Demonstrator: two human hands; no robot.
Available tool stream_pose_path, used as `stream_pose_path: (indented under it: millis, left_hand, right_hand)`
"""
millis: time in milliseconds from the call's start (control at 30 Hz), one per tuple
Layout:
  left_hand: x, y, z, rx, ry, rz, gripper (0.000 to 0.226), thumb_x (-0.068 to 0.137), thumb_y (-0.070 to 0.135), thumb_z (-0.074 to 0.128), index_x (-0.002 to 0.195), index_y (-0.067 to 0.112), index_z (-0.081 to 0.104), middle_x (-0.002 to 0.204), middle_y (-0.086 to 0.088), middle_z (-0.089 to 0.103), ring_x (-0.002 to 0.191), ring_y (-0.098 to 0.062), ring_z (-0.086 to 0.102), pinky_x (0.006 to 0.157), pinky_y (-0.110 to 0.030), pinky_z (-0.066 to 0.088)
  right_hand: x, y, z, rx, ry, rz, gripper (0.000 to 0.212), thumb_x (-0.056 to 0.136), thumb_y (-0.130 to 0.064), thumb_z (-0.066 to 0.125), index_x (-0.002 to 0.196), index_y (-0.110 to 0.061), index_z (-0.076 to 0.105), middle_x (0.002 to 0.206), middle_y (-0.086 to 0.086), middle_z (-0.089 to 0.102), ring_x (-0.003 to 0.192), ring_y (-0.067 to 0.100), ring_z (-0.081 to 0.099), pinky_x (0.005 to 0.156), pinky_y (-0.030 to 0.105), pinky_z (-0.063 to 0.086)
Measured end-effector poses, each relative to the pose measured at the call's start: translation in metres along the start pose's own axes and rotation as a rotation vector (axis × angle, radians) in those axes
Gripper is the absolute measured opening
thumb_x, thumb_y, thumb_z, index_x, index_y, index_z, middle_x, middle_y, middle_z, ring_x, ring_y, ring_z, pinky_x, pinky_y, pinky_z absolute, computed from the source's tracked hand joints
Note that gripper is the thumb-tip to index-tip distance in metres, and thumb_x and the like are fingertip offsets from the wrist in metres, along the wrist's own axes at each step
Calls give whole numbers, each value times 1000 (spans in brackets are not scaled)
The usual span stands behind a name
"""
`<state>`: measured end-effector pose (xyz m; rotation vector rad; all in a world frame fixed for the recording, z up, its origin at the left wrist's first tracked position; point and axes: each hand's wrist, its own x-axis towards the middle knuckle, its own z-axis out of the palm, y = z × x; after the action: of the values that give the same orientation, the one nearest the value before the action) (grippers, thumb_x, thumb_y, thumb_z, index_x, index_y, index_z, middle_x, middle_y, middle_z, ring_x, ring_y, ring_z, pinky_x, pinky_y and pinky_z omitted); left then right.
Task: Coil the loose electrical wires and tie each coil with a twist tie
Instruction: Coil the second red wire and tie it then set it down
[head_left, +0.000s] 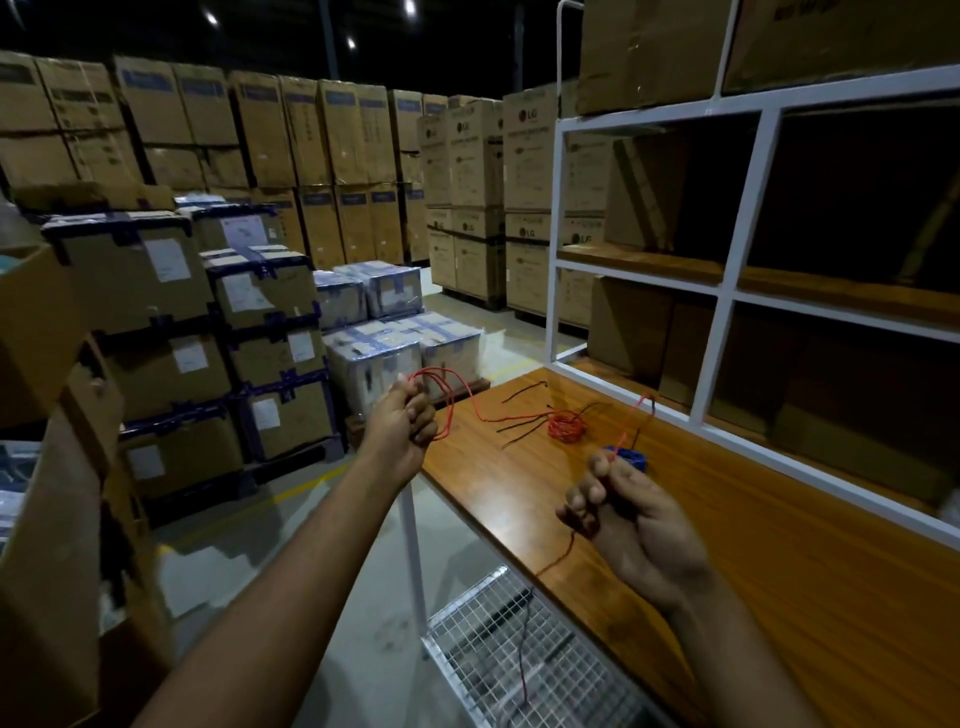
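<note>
My left hand (404, 425) grips springy loops of thin, light red wire (470, 405) at frame centre, while my right hand (618, 506) pinches its slack strand lower right, where I judge it best fed.

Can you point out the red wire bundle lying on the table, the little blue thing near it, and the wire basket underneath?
red wire bundle (565, 426): head view, middle of the coil.
blue thing (629, 459): head view, its visible top, behind the right hand.
wire basket (514, 670): head view, bare mesh floor.

Head-worn view, facing forward-down, near wooden bench (727, 545)
</note>
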<state>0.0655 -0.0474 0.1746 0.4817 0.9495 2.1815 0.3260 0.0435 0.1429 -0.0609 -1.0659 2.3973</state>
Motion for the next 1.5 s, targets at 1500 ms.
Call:
stream_pose_path:
  millis: [1500]
  left_hand:
    - [-29, -18, 62, 225, -193, -105, 34, 108, 33, 33, 79, 16, 43, 50, 6, 38, 36, -5, 32, 35, -17, 26]
  right_hand:
    - [16, 25, 73, -1921, -71, 33, 19, 98, -18, 56, 112, -21, 68, 105, 4, 70, 93, 20, 65, 82, 40, 57]
